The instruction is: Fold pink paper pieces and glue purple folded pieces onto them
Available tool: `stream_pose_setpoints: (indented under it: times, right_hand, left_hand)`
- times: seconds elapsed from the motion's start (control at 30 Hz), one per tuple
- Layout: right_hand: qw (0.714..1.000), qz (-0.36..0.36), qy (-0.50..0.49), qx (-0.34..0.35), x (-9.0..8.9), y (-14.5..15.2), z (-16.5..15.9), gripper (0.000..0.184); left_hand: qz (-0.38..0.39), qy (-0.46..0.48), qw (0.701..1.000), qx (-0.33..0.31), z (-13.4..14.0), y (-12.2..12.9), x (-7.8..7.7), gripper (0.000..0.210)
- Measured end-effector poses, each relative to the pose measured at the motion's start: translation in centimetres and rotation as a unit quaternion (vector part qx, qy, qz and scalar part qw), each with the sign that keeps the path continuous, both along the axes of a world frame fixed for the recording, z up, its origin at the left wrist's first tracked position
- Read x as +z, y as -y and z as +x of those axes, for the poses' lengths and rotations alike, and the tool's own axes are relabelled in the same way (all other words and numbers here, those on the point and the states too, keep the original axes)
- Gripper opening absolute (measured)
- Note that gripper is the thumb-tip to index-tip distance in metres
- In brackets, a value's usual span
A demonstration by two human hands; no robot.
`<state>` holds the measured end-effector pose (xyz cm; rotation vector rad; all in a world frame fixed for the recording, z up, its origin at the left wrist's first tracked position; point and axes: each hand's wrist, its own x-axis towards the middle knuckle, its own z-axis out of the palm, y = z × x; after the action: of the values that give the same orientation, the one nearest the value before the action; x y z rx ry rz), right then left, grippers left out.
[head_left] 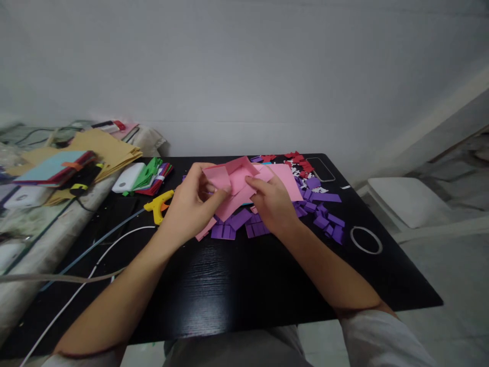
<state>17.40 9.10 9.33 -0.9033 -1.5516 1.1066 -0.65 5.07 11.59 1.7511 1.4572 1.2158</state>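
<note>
A piece of folded pink paper, shaped like a shallow open box with raised sides, is held up above the black table. My left hand grips its left side, thumb on the inner face. On the right, my right hand pinches the paper with the thumb over its inside. Below and behind lie a flat pink sheet and folded purple paper pieces. More purple pieces are scattered to the right of my right hand.
On the left, a yellow glue gun lies near a white cable. Green paper strips rest by a white device. Red scraps lie at the back; a clear ring sits at right on the black table.
</note>
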Motion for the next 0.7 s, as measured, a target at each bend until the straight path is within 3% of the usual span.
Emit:
stream_pose_setpoints:
  times: [0.1,0.2,0.27,0.37,0.47,0.53,0.63,0.7]
  right_hand:
    - [0.992,-0.080,-0.093,-0.012,0.2,0.1,-0.2,0.015]
    - [0.976,-0.131,-0.175,-0.011,0.2,0.1,-0.6,0.021]
    - [0.970,-0.141,-0.195,-0.015,0.1,0.2,-0.8,0.028]
    - [0.969,-0.150,-0.195,-0.021,0.0,0.4,-1.0,0.038]
    - [0.973,-0.136,-0.188,-0.017,-0.4,0.4,-1.0,0.042]
    - [0.981,-0.111,-0.158,-0.013,-0.6,0.2,-0.9,0.041]
    - [0.994,-0.059,-0.092,-0.019,-0.5,0.1,-0.6,0.042]
    - [0.997,-0.017,-0.068,-0.025,-0.2,0.3,-0.3,0.055]
  left_hand:
    - [0.016,-0.006,1.000,-0.011,0.0,0.1,-0.1,0.042]
    - [0.017,-0.022,0.999,-0.017,0.4,0.5,-0.5,0.062]
    - [0.033,-0.037,0.999,0.003,0.9,0.4,-1.0,0.073]
    - [0.092,-0.029,0.993,0.067,1.5,-0.2,-2.0,0.062]
    - [0.117,-0.014,0.988,0.104,1.4,-0.9,-2.2,0.043]
    - [0.090,0.008,0.991,0.101,1.2,-1.2,-1.8,0.034]
    - [0.041,0.067,0.993,0.084,0.9,-1.3,-0.8,0.030]
    - [0.029,0.099,0.992,0.078,0.7,-1.3,-0.4,0.032]
